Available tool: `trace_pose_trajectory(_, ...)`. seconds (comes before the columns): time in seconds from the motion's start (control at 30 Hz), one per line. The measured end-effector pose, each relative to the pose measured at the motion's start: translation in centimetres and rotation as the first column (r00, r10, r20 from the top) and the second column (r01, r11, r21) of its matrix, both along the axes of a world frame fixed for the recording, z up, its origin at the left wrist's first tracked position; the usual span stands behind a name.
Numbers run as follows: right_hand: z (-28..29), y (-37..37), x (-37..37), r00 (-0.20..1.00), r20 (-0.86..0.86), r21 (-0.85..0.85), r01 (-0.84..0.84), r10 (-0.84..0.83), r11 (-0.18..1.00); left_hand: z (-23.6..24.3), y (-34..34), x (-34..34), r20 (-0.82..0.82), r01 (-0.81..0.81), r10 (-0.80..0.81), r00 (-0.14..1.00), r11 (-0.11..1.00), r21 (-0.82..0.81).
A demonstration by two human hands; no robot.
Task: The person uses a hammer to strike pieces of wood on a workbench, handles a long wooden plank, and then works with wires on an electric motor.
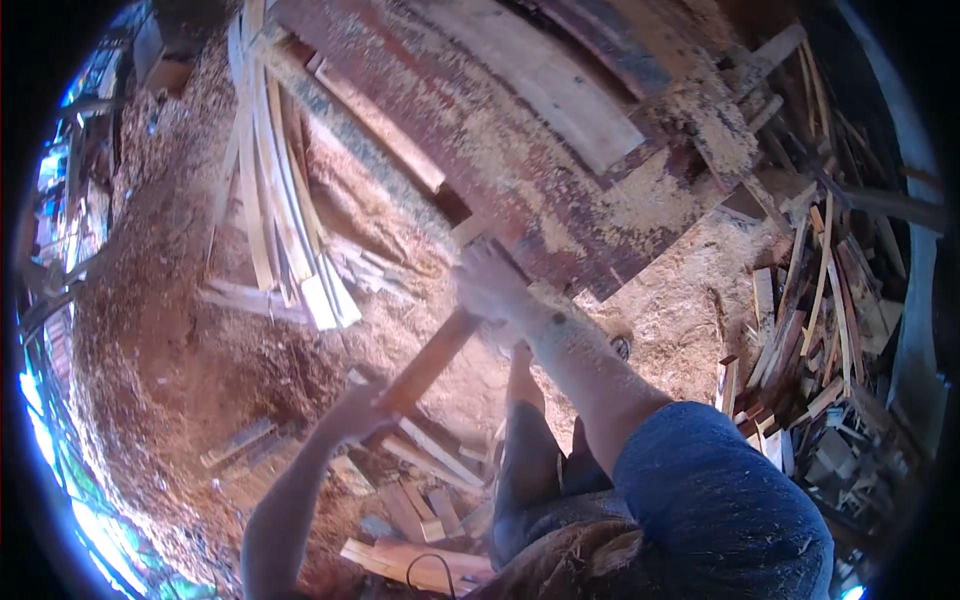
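Observation:
A short reddish-brown wooden board (432, 364) slants between my two hands, beside the front corner of a sawdust-covered workbench (600, 262). My left hand (356, 412) is closed around the board's lower left end. At the upper right end, my right hand (492, 287) lies over the board with its fingers bent round it, close to the bench edge. Its fingertips are blurred, and the hand hides that end of the board. A pale wood piece (468, 232) sits at the bench edge just beyond my right hand.
Long thin wood strips (285, 200) lean against the bench on the left. A pale plank (540, 80) lies on the benchtop. Scrap wood (830, 320) is heaped along the right side. Offcuts (415, 510) lie near my feet, on sawdust-covered ground (190, 330).

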State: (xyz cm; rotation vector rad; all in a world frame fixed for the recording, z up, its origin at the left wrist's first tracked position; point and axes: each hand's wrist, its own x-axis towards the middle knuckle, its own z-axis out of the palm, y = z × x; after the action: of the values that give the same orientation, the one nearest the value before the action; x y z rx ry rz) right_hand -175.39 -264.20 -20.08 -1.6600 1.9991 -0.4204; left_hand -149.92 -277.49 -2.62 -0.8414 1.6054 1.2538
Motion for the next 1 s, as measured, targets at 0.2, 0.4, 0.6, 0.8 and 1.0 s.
trace_pose_trajectory(0.2, -0.5, 0.3, 0.2, 0.996, -0.073, -0.100, 0.041, -0.048, 0.994, -9.1, 1.1, 1.4, -0.053, 0.112, -0.167, 0.985, 0.834, -0.541)
trace_pose_trajectory(0.4, -0.7, -0.6, 1.0, 0.992, -0.119, -0.039, -0.032, 0.027, 0.999, -25.3, 1.8, 2.4, -0.158, 0.070, -0.266, 0.951, 0.682, -0.728)
trace_pose_trajectory(0.6, -1.1, -1.8, 1.7, 0.982, -0.166, -0.088, -0.101, 0.086, 0.991, -35.6, 1.0, -8.9, -0.400, 0.103, -0.578, 0.711, 0.649, -0.754)
trace_pose_trajectory(0.8, -0.6, -2.6, 2.4, 0.980, -0.178, 0.011, -0.092, 0.092, 0.996, -35.4, -0.1, -4.5, -0.388, 0.264, -0.633, 0.670, 0.692, -0.672)
trace_pose_trajectory(1.0, 0.0, -2.0, 1.4, 0.971, -0.211, 0.152, -0.078, 0.109, 0.985, -22.8, -2.7, 2.3, -0.044, 0.278, -0.285, 0.958, 0.953, -0.122)
